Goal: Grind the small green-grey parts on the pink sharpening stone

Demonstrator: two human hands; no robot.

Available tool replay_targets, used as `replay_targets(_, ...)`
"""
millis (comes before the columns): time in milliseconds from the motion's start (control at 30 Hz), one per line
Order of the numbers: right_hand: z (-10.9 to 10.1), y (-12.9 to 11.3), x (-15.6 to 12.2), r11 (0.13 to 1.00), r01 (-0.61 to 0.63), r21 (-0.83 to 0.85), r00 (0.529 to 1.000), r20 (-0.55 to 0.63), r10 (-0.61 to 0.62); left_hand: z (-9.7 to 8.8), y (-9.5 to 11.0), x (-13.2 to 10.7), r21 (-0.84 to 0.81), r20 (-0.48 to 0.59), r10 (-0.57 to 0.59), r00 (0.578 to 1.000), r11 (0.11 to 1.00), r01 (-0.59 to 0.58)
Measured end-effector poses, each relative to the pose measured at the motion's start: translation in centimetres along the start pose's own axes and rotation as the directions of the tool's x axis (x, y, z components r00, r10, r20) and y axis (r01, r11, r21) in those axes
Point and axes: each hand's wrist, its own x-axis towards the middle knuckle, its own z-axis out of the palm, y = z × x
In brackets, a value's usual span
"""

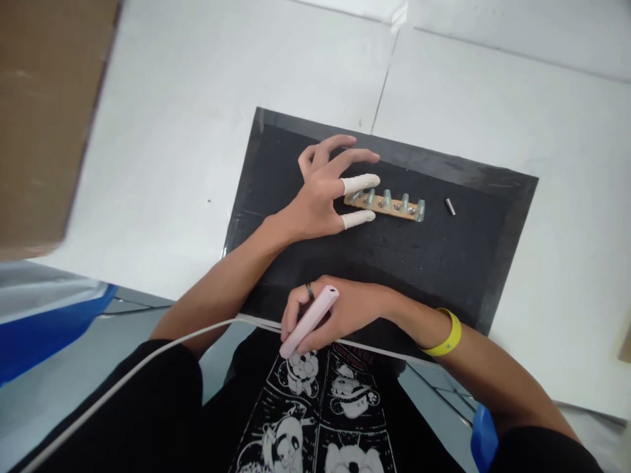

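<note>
My left hand (325, 190) reaches over a black mat (404, 256), with white finger cots (361, 183) on the thumb and index finger. Those two fingers close on either side of the left part of a thin wooden strip (389, 208). Several grey-green nail tips (405, 202) stand in a row along the strip. The other fingers are spread above it. Near the mat's front edge, my right hand (345, 312) grips a slim pink handheld device (310, 320), slanted across the palm. A small metal cylinder (450, 207) lies to the right of the strip.
The mat lies on a white table (566, 230). A brown cardboard-like surface (49, 125) fills the upper left. A white cable (148, 364) runs from the lower left towards my right hand. Something blue (59, 335) is at the left below the table edge.
</note>
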Motion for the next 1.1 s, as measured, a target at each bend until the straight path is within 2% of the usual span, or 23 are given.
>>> replay_targets(200, 0.00, -0.44, 0.14, 1.000, 0.005, 0.000, 1.000, -0.003, -0.005, 0.09, -0.17, 0.03, 0.020, -0.003, 0.011, 1.000, 1.000, -0.011)
replay_targets(567, 0.14, 0.04, 0.40, 0.997, 0.028, -0.075, 0.998, -0.058, -0.033, 0.50, 0.08, -0.27, 0.058, -0.124, 0.027, 0.992, 0.998, -0.020)
replay_targets(900, 0.01, -0.18, 0.43, 0.994, 0.045, -0.100, 0.996, -0.067, -0.052, 0.49, 0.09, -0.15, 0.066, -0.135, 0.063, 0.989, 0.996, -0.054)
replay_targets(1100, 0.06, -0.32, 0.53, 0.992, 0.012, -0.124, 0.997, -0.073, -0.021, 0.54, -0.03, -0.21, 0.052, -0.083, 0.032, 0.996, 0.998, -0.027)
